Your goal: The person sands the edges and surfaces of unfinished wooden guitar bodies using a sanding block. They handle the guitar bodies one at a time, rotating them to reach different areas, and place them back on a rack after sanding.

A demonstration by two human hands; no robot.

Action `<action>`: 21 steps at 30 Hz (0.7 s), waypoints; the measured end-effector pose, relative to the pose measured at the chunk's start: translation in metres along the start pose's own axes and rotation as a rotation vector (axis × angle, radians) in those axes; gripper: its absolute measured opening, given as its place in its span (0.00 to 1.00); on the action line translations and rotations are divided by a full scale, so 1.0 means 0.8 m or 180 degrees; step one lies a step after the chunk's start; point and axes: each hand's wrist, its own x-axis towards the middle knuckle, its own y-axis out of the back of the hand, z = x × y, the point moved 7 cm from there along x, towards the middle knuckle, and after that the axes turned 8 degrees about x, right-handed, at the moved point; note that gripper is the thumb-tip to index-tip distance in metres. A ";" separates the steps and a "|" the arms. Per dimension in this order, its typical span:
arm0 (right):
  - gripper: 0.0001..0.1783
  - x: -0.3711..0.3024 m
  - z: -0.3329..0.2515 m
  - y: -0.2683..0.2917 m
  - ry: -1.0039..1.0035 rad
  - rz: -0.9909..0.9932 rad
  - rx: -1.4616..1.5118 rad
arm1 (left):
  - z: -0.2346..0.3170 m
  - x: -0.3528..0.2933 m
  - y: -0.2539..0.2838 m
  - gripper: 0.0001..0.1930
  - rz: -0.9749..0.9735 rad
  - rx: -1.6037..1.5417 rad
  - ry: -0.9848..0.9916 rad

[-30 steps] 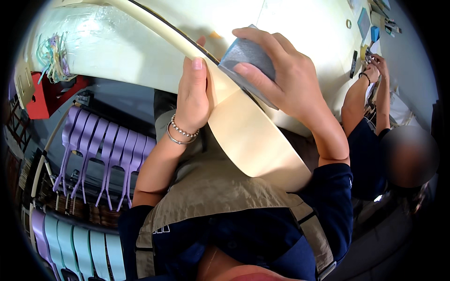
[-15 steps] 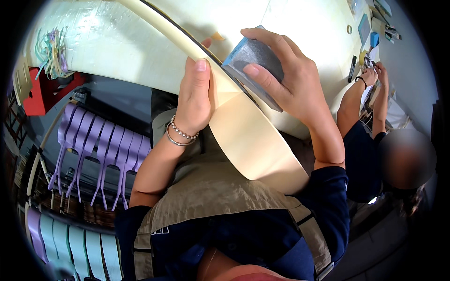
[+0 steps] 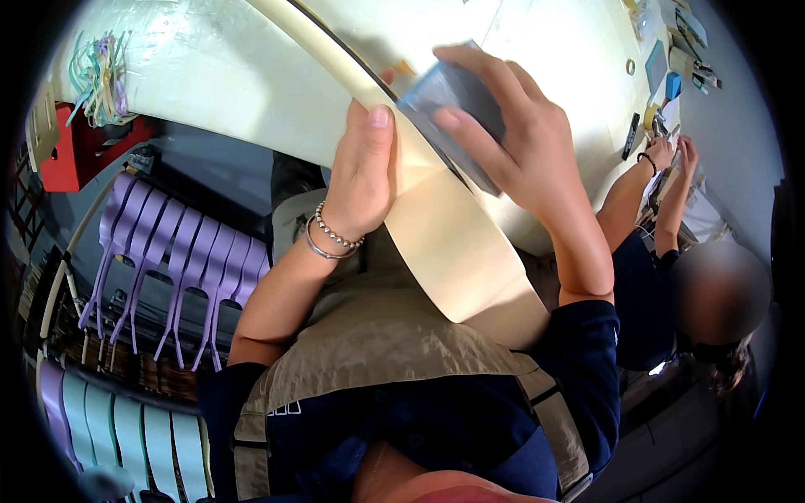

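Note:
A long cream strip that looks like leather (image 3: pixel 457 260), with a dark line along its far edge, runs from the table's top edge down over my apron and curls beneath my right arm. My left hand (image 3: pixel 365 172) is closed around it, thumb on the near side and a fingertip showing beyond it. My right hand (image 3: pixel 532 142) grips a grey sanding block (image 3: pixel 474 105) with a blue side between thumb and fingers. The block, smeared by motion, lies close against the strip's dark edge; whether it touches cannot be made out.
Purple straps (image 3: pixel 172 260) and light blue straps (image 3: pixel 130 436) hang on racks at left. A bundle of thin coloured strips (image 3: pixel 101 80) lies on the pale table (image 3: pixel 226 101) above a red holder (image 3: pixel 71 159). At right, a co-worker's hands (image 3: pixel 662 155) handle something small among tools.
My left hand and the strip have shifted slightly right. The sanding block is now blurred and a little higher, with my right hand still around it.

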 end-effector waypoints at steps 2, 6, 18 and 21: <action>0.23 -0.012 0.007 0.002 -0.0058 -0.0062 0.0071 | -0.004 0.001 0.003 0.31 0.0141 0.0174 -0.0055; 0.23 0.002 0.005 -0.002 -0.0061 -0.0087 0.0022 | -0.003 0.002 0.000 0.31 0.0034 -0.0113 -0.0008; 0.21 0.085 -0.014 -0.027 -0.0174 -0.0138 0.0012 | -0.019 -0.001 -0.002 0.25 -0.0252 -0.0194 -0.0022; 0.21 0.061 -0.009 -0.027 -0.0248 -0.0186 0.0114 | 0.000 0.004 0.003 0.23 0.0300 0.0486 -0.0698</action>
